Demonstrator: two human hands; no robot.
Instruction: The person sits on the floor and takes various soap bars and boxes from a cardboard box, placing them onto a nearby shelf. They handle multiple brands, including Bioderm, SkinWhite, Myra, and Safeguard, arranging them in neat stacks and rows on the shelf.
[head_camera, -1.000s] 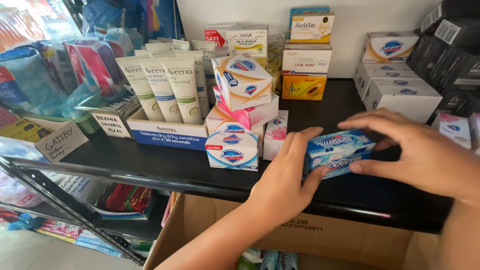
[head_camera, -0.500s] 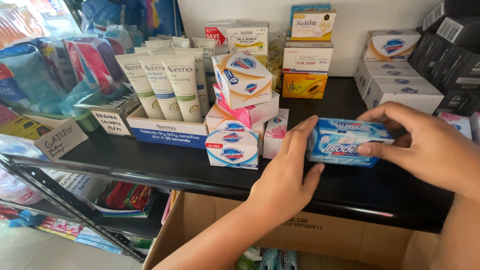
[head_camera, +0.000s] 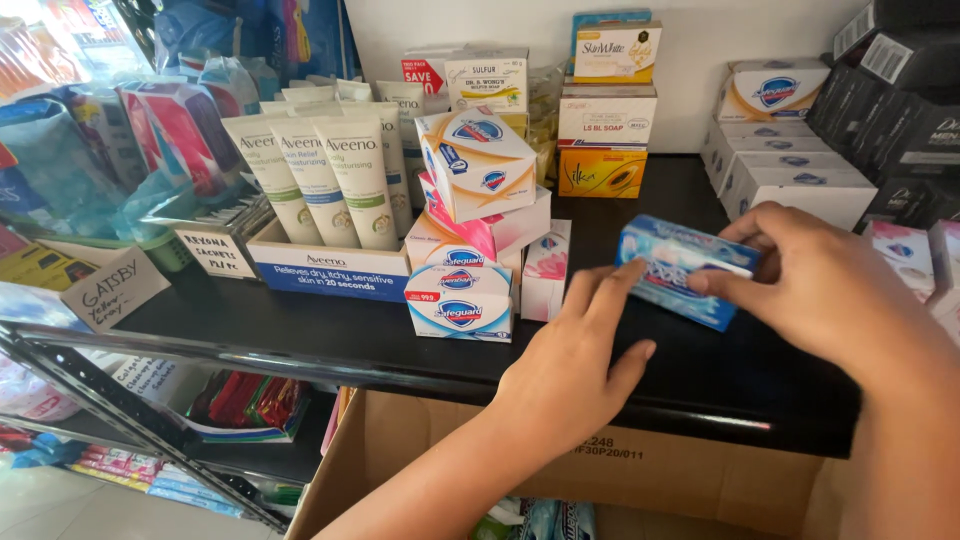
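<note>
A blue and white soap box is held just above the black shelf, right of centre. My right hand grips its right end, with the thumb and fingers around it. My left hand touches the box's left end with its fingertips, palm resting near the shelf's front edge. To the left of my left hand stands a small stack of white, pink and blue soap boxes.
Cream tubes stand in a display carton at the left. Stacked soap boxes line the back wall, white boxes and black boxes at the right. An open cardboard carton sits below the shelf. A metal rack slants at lower left.
The blue soap box has been lifted and tilted, moving slightly back and up. My left hand slid from gripping its left end to just touching it with the fingertips.
</note>
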